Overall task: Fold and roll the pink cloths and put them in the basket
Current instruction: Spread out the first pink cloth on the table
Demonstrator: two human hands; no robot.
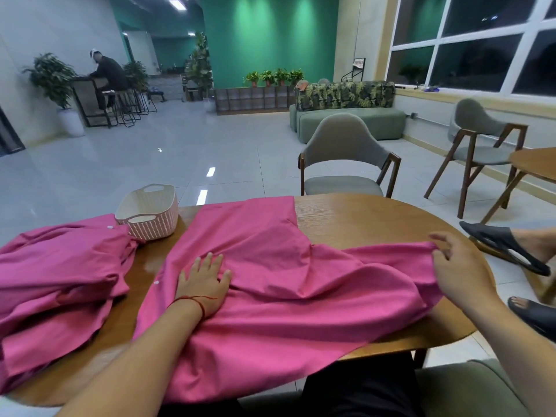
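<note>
Mid-frame, the left hand (pixel 204 281) lies flat on the cloth (pixel 285 311), fingers spread. At right, the right hand (pixel 460 266) pinches the cloth's edge between thumb and fingertip.

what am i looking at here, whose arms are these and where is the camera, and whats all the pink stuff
There is no machine here. There is one picture, taken by a wide-angle camera worn on a person's head, looking forward and down, so the two bare arms coming in from the bottom are that person's own.

They sit at a round wooden table. A large pink cloth is spread across the middle of it and hangs over the near edge. The left hand lies flat on it with straight fingers, pressing it down. The right hand pinches the cloth's edge at the right and lifts it slightly.

A second pink cloth lies crumpled at the left. Behind it, near the far edge, stands a pale basket with handles, where the rolled cloths are meant to go.
</note>
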